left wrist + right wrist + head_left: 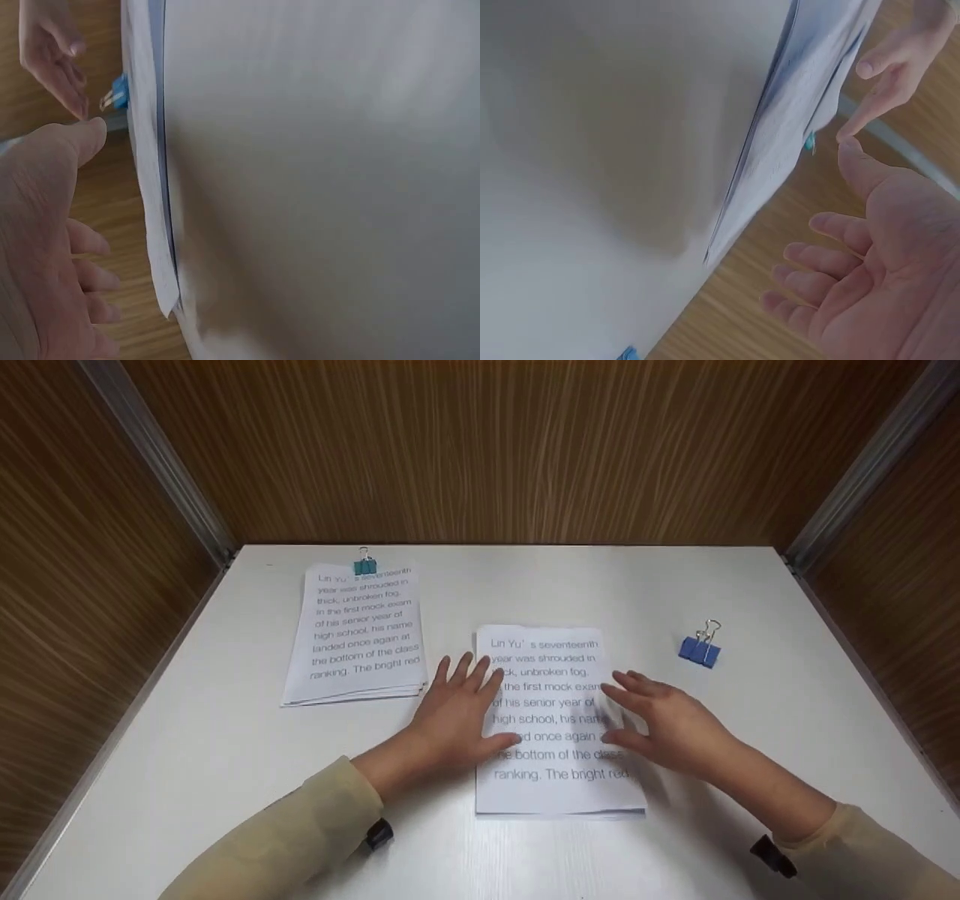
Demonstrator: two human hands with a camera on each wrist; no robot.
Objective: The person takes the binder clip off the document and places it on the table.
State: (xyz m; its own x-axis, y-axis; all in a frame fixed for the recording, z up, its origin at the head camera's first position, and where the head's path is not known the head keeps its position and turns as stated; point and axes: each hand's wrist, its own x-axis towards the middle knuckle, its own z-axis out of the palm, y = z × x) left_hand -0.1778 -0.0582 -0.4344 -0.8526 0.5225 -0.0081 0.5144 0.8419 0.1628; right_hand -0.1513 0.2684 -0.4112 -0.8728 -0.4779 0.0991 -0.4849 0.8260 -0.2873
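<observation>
A stack of printed paper sheets (555, 799) lies on the white table between the two hands. Over its left edge is my left hand (457, 712), fingers spread and thumb above the print. My right hand (667, 724) hovers at the right edge, fingers pointing toward the pages. In the left wrist view, the left hand (45, 240) is raised above the sheets (150, 172) and holds nothing. The right wrist view shows the right hand (877, 262) likewise lifted, its fingers slightly bent around nothing. A blue binder clip (701, 652) lies to the right, beyond the right hand.
Farther left lies another stack of printed sheets (360, 637), a teal binder clip (365, 566) gripping its top edge. Wood-grain panels (495, 450) enclose the white table (187, 750) at the back and sides, with metal strips (157, 457) at the corners.
</observation>
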